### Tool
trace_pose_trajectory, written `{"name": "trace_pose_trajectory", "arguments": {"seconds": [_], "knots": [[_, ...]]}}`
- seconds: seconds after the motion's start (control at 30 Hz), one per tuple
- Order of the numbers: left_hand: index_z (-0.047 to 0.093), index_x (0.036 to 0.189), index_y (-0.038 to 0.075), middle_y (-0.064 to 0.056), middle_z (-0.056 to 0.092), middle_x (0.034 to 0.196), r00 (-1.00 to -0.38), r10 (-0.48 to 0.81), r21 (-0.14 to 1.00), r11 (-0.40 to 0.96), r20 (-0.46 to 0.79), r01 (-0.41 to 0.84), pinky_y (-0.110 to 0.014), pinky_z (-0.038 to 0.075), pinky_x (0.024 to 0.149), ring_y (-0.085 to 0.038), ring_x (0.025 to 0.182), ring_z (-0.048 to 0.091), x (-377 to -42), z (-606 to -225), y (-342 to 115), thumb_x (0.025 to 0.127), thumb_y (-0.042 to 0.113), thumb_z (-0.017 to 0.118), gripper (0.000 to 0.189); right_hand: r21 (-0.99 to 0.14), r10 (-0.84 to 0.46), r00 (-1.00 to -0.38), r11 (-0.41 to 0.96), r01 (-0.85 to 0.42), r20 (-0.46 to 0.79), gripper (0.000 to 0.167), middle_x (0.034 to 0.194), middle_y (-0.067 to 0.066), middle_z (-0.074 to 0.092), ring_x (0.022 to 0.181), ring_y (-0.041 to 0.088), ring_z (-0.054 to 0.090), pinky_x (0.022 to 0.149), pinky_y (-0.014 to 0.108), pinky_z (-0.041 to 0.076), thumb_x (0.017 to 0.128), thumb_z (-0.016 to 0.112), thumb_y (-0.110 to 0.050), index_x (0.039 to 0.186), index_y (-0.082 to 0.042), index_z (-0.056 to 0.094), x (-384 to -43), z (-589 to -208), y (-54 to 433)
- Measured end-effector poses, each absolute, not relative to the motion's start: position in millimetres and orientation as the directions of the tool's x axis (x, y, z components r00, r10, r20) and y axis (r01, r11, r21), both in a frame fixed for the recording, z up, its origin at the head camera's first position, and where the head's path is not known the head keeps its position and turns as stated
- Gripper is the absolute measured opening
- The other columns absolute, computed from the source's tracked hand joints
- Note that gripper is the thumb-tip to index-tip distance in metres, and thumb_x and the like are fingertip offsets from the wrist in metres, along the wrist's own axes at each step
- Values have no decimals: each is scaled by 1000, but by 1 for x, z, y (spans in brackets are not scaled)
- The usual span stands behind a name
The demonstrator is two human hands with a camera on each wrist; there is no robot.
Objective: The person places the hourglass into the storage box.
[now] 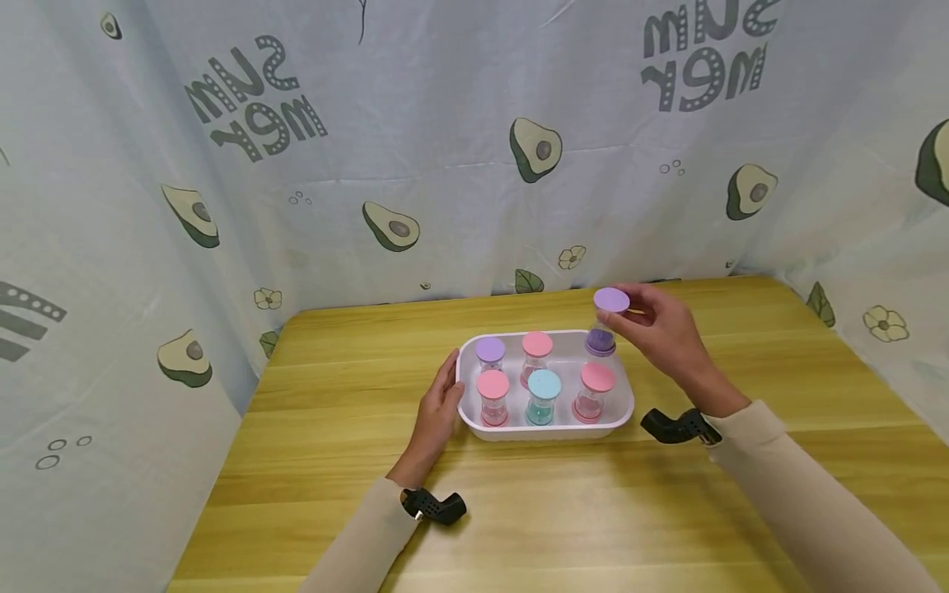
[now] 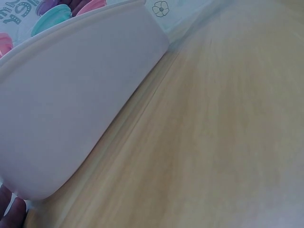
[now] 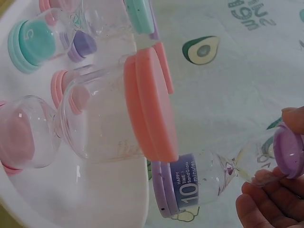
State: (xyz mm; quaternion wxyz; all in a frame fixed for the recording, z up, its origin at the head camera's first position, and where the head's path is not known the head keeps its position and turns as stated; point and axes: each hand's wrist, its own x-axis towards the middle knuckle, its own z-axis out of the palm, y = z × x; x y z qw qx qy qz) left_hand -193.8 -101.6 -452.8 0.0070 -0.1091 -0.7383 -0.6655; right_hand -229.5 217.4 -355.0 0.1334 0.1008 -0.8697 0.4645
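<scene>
My right hand [image 1: 663, 333] pinches a purple-capped sand timer [image 1: 611, 300] by its upper end, thumb in front and fingers behind. In the right wrist view the timer's purple sand [image 3: 187, 185] fills its lower bulb, with "10 minutes" printed on it. It stands upright over the back right corner of a white tray [image 1: 571, 433]. At the tray's left end my left hand [image 1: 433, 416] rests its fairly straight fingers along the side, thumb by the rim. Inside stand a pink timer [image 1: 493, 385], a blue one [image 1: 544, 385] and several others.
The tray sits on a wooden table [image 1: 356, 395]. Behind the table's far edge hangs a white curtain [image 1: 460, 181] with avocado prints. Front right in the tray, another pink timer [image 1: 596, 379] stands near my right hand; a purple one [image 1: 490, 350] is at back left.
</scene>
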Motion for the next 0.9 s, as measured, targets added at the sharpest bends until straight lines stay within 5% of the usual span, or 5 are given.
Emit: {"name": "trace_pose_trajectory", "arguments": {"seconds": [0.9], "knots": [[28, 152, 9, -6, 30, 155, -975, 159, 981, 85, 157, 172, -29, 30, 110, -17, 141, 29, -195, -454, -102, 103, 10, 41, 51, -803, -91, -961, 532, -269, 262, 55, 121, 18, 59, 113, 36, 59, 90, 34, 49, 88, 71, -33, 130, -1, 55, -233, -377, 199]]}}
